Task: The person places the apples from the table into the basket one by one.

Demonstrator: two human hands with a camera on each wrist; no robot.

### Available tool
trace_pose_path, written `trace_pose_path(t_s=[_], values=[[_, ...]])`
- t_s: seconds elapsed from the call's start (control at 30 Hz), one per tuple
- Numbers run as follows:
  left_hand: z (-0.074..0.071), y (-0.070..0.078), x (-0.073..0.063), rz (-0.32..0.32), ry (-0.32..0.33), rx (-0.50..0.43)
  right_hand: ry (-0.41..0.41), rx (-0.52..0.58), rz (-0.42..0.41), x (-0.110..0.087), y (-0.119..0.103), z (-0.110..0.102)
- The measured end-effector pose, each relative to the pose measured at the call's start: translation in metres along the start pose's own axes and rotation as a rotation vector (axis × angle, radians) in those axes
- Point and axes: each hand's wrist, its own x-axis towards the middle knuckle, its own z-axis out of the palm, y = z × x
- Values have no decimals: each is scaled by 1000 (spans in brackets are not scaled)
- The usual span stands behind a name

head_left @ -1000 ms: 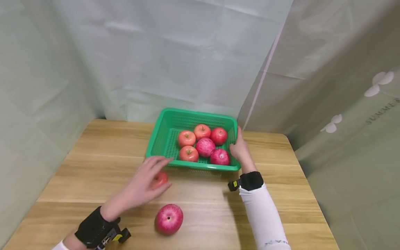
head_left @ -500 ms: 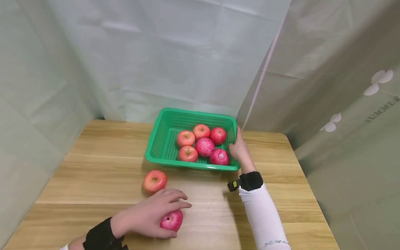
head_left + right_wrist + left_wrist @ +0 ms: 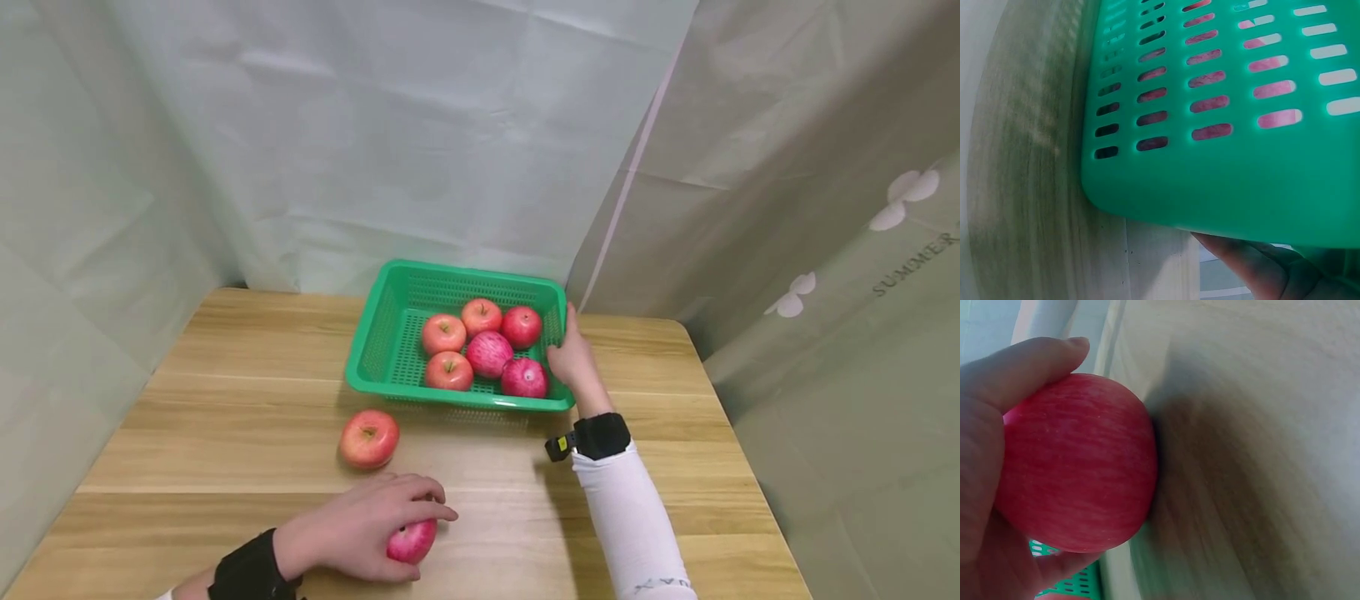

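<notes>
My left hand grips a pinkish-red apple near the front of the table. In the left wrist view, thumb and fingers curve around this apple, which sits on or just above the wood. A second, orange-red apple lies on the table beyond the left hand. Farther back stands a green perforated plastic basket with several apples inside. At its right end my right hand holds the rim, thumb on the inner side. In the right wrist view the basket wall covers most of that hand.
The wooden table runs back to a pale grey curtain. More curtain hangs along both sides, with printed lettering on the right one. The basket stands close to the back edge.
My left hand has left the orange-red apple, come toward the table's front and closed around the pinkish-red apple. The right hand stays on the basket.
</notes>
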Motion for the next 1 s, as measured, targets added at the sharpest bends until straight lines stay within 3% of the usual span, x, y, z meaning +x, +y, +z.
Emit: trace_pose_path(t_s=[0.27,0.43,0.73,0.87,1.0], values=[[0,1,0,36,3,13,1,-14,-1,1,0,1],[-3,0,0,29,-50,-7,1,-36,-6,3,1,2],[-5,1,1,-2,-73,-24,-9,-20,3,2,0,1],[-10,2,3,-15,-42,-29,-9,-15,6,2,0,1],[-25,0,9,-20,14,-45,-5,-16,2,2,0,1]])
